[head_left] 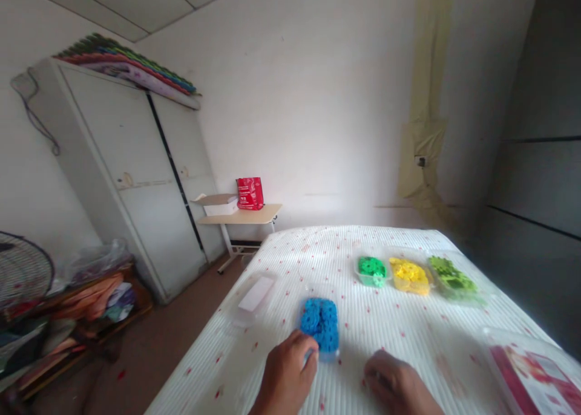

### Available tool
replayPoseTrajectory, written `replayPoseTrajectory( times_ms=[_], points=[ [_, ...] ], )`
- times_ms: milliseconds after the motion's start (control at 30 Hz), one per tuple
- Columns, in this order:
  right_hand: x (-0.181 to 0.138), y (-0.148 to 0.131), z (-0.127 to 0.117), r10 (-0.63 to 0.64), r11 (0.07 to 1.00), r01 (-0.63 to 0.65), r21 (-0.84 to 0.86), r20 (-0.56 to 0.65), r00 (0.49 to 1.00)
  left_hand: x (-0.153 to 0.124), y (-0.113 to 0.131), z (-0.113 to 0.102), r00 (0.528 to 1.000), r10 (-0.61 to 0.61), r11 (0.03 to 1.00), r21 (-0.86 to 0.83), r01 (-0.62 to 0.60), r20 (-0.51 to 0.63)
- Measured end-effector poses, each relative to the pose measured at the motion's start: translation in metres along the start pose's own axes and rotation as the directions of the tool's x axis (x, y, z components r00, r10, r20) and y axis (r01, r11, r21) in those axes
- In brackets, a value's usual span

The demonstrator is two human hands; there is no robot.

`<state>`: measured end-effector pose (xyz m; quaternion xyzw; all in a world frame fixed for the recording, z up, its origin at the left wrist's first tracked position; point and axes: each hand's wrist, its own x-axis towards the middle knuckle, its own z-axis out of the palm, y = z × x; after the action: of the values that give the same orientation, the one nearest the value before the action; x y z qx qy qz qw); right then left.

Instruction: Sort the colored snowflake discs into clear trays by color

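A clear plastic box (333,357) of blue flower-shaped plastic pieces (320,324) rests on the covered table in front of me. My left hand (290,366) has its thumb and fingers closed at the box's near left corner. To the right of the box, my right hand (393,379) is low over the tabletop with curled fingers. It is slightly blurred, and whatever its fingers may hold is hidden. Farther back stand clear boxes of green pieces (371,271), yellow pieces (410,276) and light green pieces (454,279).
A clear container with a white label (255,295) lies on the table's left side. At the near right edge is a larger clear package with a red and white print (535,372). Beyond the table stand a small desk (254,215) with a red bag (250,193), and a cabinet (131,161).
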<state>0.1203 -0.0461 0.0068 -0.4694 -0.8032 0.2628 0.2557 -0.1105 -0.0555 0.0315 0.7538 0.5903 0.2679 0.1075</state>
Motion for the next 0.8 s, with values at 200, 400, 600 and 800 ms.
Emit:
replayPoseTrajectory(
  times_ms=[200, 400, 600, 800],
  points=[
    [0.0, -0.005, -0.003, 0.006, 1.0, -0.005, 0.021, -0.04, 0.999, -0.02, -0.027, -0.039, 0.977, -0.016, 1.0, -0.013, 0.014, -0.212],
    [0.002, -0.002, 0.003, 0.009, 1.0, -0.009, 0.0, -0.066, 0.998, 0.035, -0.083, -0.056, 0.921, -0.249, 0.864, 0.361, 0.352, -0.301],
    [0.004, 0.003, 0.003, -0.011, 1.0, 0.01, -0.01, -0.056, 0.998, 0.05, -0.102, -0.031, 0.872, -0.445, 0.75, 0.447, 0.487, -0.203],
    [0.002, 0.001, 0.001, 0.01, 1.0, -0.01, -0.003, -0.049, 0.999, 0.045, -0.103, -0.024, 0.879, -0.417, 0.755, 0.449, 0.477, -0.232]
  ],
)
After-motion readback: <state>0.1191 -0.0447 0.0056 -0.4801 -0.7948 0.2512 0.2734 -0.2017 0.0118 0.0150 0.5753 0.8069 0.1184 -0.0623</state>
